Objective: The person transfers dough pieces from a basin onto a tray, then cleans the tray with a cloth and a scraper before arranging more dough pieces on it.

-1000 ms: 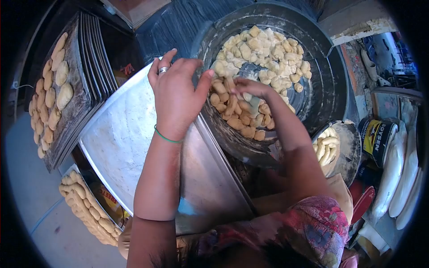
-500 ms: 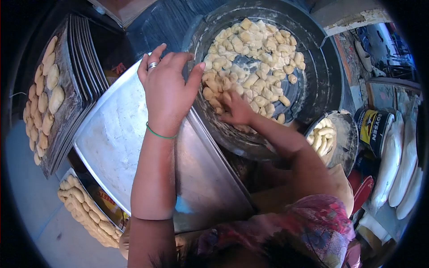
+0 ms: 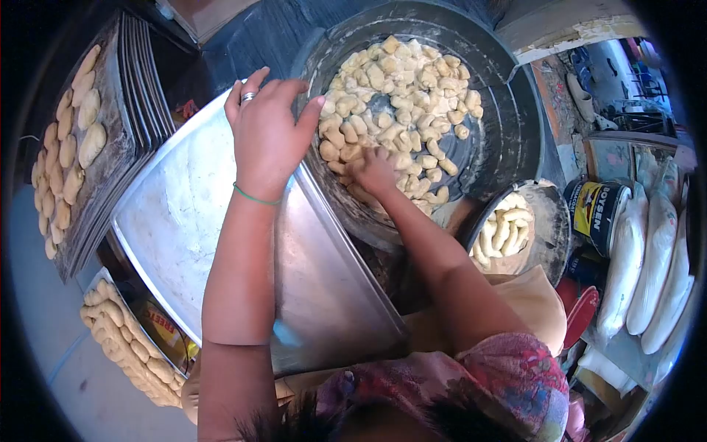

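My left hand (image 3: 266, 132), with a ring and a green wristband, is over the edge of a bare metal tray (image 3: 177, 191). Its fingers are apart and nothing shows in them. Inside a large dark round tub (image 3: 515, 132), my right hand (image 3: 373, 174) touches the near left side of a heap of floured dough pieces (image 3: 412, 88). Its fingers are bent down among the pieces, and whether they grip one is hidden.
Stacked trays (image 3: 140, 96) with dough pieces (image 3: 90, 107) stand at left. Below them lies another dough-filled tray (image 3: 129, 342). A smaller bowl (image 3: 549, 228) holds dough strips (image 3: 504, 228). Right of it are a labelled can (image 3: 600, 214) and long plastic-wrapped bundles (image 3: 626, 265).
The whole view has shifted slightly. My right hand has moved left and its fingers are bent more among the dough pieces. My left hand stays over the tray's edge.
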`<action>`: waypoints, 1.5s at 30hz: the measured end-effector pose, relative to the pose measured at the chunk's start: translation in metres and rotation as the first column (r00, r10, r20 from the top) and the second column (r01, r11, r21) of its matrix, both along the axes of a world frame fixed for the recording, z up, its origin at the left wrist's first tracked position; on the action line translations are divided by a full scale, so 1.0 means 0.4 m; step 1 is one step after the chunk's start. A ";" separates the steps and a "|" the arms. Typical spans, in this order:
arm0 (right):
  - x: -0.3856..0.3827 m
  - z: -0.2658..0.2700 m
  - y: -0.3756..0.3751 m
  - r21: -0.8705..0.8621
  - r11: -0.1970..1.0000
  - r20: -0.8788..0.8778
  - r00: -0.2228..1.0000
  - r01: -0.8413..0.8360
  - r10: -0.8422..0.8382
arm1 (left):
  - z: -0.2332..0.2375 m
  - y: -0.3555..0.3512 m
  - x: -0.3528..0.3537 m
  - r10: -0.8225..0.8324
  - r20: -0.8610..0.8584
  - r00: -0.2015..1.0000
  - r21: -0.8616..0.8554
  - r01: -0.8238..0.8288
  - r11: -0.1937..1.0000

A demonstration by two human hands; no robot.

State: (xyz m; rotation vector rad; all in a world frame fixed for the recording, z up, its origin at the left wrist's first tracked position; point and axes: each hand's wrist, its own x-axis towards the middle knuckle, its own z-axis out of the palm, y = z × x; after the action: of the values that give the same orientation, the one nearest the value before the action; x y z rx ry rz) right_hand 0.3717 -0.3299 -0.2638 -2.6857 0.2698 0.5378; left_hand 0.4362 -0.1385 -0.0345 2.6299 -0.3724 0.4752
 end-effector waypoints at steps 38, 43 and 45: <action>0.087 -0.120 -0.166 0.008 0.999 0.311 0.949 0.053 -0.053 | -0.001 0.003 -0.001 -0.006 0.012 1.000 -0.008 0.006 1.000; 0.287 -0.098 -0.061 0.126 0.954 -0.016 0.963 0.270 -0.271 | -0.002 -0.003 0.001 -0.009 0.021 1.000 -0.005 0.009 1.000; 0.278 -0.024 -0.019 0.136 0.980 -0.028 0.989 0.148 -0.145 | -0.001 -0.003 0.001 -0.008 0.019 1.000 -0.003 0.008 1.000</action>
State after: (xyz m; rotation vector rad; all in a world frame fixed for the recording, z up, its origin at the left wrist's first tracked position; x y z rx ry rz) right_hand 0.4828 -0.3375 -0.2732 -2.5047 0.4161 0.5160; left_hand 0.4366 -0.1398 -0.0350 2.6211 -0.3880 0.4982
